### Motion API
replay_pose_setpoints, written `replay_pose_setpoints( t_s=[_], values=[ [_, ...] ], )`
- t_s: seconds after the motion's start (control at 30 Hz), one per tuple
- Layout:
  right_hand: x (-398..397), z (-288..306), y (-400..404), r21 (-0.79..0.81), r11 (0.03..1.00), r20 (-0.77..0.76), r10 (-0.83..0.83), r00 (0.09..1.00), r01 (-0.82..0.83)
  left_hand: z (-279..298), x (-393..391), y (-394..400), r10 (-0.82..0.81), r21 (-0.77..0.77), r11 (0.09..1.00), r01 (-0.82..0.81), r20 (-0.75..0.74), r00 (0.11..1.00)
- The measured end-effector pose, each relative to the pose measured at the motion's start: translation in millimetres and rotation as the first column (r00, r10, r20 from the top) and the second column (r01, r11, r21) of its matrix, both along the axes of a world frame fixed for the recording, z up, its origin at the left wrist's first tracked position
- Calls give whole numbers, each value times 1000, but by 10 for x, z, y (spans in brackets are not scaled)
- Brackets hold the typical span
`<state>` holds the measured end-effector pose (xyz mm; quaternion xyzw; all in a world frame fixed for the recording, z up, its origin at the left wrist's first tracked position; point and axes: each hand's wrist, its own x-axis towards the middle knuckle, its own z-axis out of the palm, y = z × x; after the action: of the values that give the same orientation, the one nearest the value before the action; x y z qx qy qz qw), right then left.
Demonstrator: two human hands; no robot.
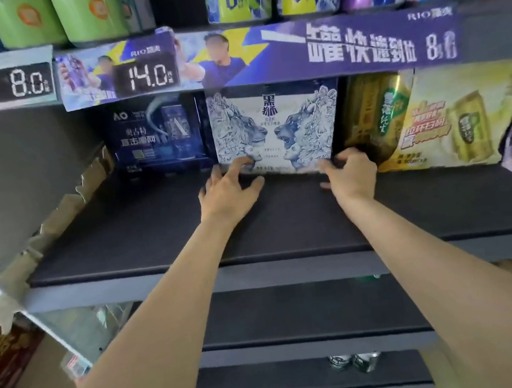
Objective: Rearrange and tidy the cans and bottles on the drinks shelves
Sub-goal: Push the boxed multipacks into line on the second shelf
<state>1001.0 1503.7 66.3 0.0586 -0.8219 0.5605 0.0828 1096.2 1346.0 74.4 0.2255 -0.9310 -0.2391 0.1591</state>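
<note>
Between the two hands, at the back of the dark shelf (139, 233), stands the white rectangular carton printed with two blue lions (274, 129), its lower front edge right at the fingertips. The left hand (230, 191) lies with fingers spread and fairly straight, touching the carton's lower left corner. The right hand (351, 172) has its fingers curled at the lower right corner; whether they truly pinch the edge I cannot tell.

Just left of the left hand sits a dark blue printed carton (157, 136), close beside the white one. Just right of the right hand stands a yellow-green shrink-wrapped pack of cans (432, 120), near that corner.

Judging from this, the carton is about to be slid forward. With grip only at the bottom edge, it could tip or twist, one corner leading. The right knuckles may catch the yellow-green pack and drag it askew, and the carton's top could snag the purple promotional strip (341, 44) overhead.
</note>
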Motion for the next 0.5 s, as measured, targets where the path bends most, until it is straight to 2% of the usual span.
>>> replay_pose_setpoints(
  t_s=[0.2, 0.4, 0.5],
  values=[
    [-118, 27, -83, 196, 973, -39, -114, 993, 119, -3, 39, 0, -65, -48, 997, 68, 50, 997],
    [-113, 14, -60, 218, 972, -39, -80, 996, 86, -57, 52, 50, -75, -152, 981, 121, 276, 958],
    [-22, 38, -17, 159, 987, -27, -12, 1000, 17, -41, 102, 73, -61, -154, 982, 105, 263, 963]
  ],
)
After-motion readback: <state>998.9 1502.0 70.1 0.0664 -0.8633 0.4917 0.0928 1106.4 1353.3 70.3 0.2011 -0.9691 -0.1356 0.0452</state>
